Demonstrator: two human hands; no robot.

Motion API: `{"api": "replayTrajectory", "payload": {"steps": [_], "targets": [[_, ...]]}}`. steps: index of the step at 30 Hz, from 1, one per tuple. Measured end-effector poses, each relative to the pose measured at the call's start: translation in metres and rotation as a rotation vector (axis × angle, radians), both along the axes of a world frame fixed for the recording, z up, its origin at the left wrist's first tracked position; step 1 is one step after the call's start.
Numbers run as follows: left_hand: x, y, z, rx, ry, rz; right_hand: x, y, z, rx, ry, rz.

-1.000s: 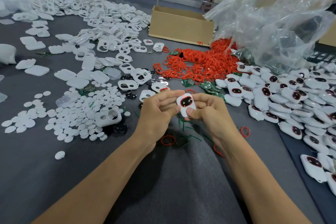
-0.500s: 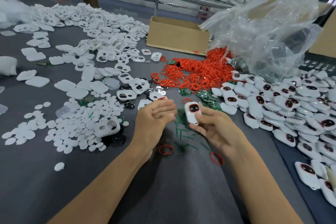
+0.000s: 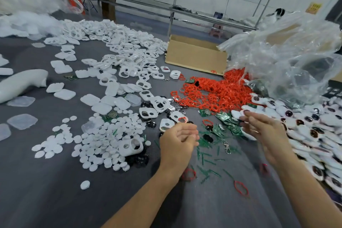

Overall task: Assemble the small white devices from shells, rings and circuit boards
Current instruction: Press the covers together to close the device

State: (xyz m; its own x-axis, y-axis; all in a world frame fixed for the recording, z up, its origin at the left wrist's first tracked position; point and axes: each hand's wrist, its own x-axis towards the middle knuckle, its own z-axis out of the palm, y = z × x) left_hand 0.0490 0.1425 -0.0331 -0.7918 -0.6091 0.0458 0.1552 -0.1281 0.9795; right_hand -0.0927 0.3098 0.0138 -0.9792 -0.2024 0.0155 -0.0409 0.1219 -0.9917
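Observation:
My left hand point(image 3: 177, 140) hovers over the grey cloth, palm turned inward, fingers relaxed and holding nothing. My right hand point(image 3: 264, 131) is blurred by motion, its fingers stretched toward the edge of the heap of assembled white devices point(image 3: 305, 122) at the right. One white device point(image 3: 240, 114) lies just at its fingertips; contact cannot be made out. Green circuit boards point(image 3: 225, 122) lie between the hands, with the pile of red rings point(image 3: 212, 92) behind them. White shells point(image 3: 129, 57) are spread across the far left. A two-hole shell point(image 3: 132, 146) lies left of my left hand.
White round discs point(image 3: 103, 139) cover the cloth at the left. A cardboard box point(image 3: 194, 55) and a big clear plastic bag point(image 3: 286, 57) stand at the back right. Loose red rings point(image 3: 188, 174), green strips point(image 3: 205, 161) and a metal clip point(image 3: 226, 147) lie near my wrists.
Both hands held one assembled device together; the left let go, the right carried it right to the heap and now holds nothing. The camera has tilted up.

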Motion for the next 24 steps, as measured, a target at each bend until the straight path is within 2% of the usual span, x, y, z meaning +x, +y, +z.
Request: {"api": "replayTrajectory", "payload": {"steps": [6, 9, 12, 16, 18, 21, 24], "targets": [[-0.003, 0.000, 0.000, 0.011, 0.001, 0.057, 0.011, -0.148, 0.011, 0.651, 0.598, 0.520], [-0.004, 0.002, -0.001, 0.032, 0.012, 0.032, 0.009, -0.193, 0.010, 0.854, 0.759, 0.724], [-0.004, 0.001, -0.001, 0.059, 0.035, 0.029, 0.007, -0.209, 0.002, 1.003, 0.858, 0.767], [-0.003, 0.000, -0.002, 0.072, 0.046, 0.030, 0.001, -0.198, 0.000, 1.030, 0.943, 0.672], [-0.003, 0.000, -0.002, 0.083, 0.042, 0.055, 0.002, -0.186, 0.002, 0.897, 0.949, 0.602], [-0.006, -0.002, -0.001, 0.150, 0.056, 0.102, 0.005, -0.169, 0.007, 0.643, 0.756, 0.555], [-0.007, -0.002, 0.000, 0.142, 0.065, 0.110, 0.008, -0.151, 0.006, 0.610, 0.618, 0.633]]}}
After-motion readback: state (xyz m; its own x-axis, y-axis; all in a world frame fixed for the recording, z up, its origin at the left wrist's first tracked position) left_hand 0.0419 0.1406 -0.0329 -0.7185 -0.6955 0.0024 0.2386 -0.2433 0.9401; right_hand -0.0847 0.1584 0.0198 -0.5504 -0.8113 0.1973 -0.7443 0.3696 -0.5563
